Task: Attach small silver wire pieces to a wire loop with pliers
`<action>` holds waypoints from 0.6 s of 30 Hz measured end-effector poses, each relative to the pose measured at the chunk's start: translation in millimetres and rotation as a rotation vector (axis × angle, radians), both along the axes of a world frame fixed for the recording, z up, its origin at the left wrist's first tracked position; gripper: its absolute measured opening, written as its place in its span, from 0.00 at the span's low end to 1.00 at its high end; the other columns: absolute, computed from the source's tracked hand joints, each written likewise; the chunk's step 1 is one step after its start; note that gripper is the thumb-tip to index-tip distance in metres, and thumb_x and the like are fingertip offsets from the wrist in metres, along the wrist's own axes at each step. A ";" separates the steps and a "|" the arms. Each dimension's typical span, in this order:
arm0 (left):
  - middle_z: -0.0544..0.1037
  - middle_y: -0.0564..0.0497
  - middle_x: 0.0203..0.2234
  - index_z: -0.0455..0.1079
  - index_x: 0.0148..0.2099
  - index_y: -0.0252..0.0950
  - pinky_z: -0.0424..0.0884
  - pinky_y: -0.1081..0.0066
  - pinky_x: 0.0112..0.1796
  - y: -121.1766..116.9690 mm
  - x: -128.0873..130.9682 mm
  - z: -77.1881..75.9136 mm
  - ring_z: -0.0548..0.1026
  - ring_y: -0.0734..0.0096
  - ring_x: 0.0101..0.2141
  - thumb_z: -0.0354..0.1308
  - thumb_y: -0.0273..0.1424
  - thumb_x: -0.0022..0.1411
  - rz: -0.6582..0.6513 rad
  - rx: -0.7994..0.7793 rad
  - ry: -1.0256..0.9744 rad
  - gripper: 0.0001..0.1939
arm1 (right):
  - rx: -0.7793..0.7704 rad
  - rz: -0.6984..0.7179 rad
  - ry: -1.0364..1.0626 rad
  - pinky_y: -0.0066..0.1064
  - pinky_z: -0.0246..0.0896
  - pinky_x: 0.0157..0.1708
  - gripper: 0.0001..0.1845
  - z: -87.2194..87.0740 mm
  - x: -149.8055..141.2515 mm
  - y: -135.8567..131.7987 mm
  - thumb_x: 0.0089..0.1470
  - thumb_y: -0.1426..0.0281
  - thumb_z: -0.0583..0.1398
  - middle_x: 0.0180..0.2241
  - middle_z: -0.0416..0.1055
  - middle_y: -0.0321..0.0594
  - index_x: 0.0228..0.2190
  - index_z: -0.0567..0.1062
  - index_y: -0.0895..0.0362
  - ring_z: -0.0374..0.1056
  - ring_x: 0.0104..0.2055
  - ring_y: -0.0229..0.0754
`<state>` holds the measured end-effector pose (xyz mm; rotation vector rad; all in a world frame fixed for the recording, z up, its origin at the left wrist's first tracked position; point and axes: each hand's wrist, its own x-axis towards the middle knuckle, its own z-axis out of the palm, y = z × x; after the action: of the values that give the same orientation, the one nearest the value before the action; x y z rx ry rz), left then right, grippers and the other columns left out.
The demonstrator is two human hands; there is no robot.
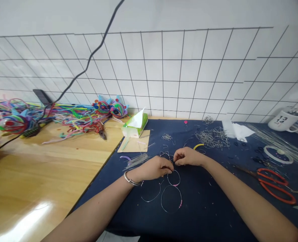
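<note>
My left hand [160, 167], with a silver bangle [132, 179] at its wrist, is closed in a pinch on thin bent wire [165, 154] that shows behind the fingers. Close by on its right, my right hand [189, 157] is also pinched at the wire's side; what lies between its fingertips is too small to make out. A small wire ring [179, 177] with a pink part at its bottom shows just below the left fingertips. Nearer me lies a larger wire ring [161, 199] with pink beads, beside an open wire loop [151, 201].
Bent wire pieces [211, 137] lie heaped beyond my right hand. Orange-handled scissors [277, 186], a tape roll [278, 154] and a mug [283, 120] are at right. At left are a tissue pack [136, 126], straight wires [137, 161], pliers [102, 131] and colourful strips [73, 116].
</note>
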<state>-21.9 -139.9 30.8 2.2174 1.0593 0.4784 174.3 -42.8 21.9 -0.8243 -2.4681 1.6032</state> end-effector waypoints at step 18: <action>0.73 0.51 0.30 0.70 0.36 0.38 0.64 0.72 0.36 -1.2 17.4 -8.3 0.70 0.70 0.33 0.50 0.33 0.58 0.287 0.153 -0.129 0.08 | 0.268 -0.282 0.082 0.25 0.57 0.26 0.10 15.7 2.7 7.5 0.45 0.66 0.56 0.24 0.66 0.35 0.29 0.70 0.59 0.61 0.25 0.33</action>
<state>-4.6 -141.1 22.5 2.1380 1.3153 0.8406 177.0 -35.3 37.7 -0.9872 -2.3152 1.1605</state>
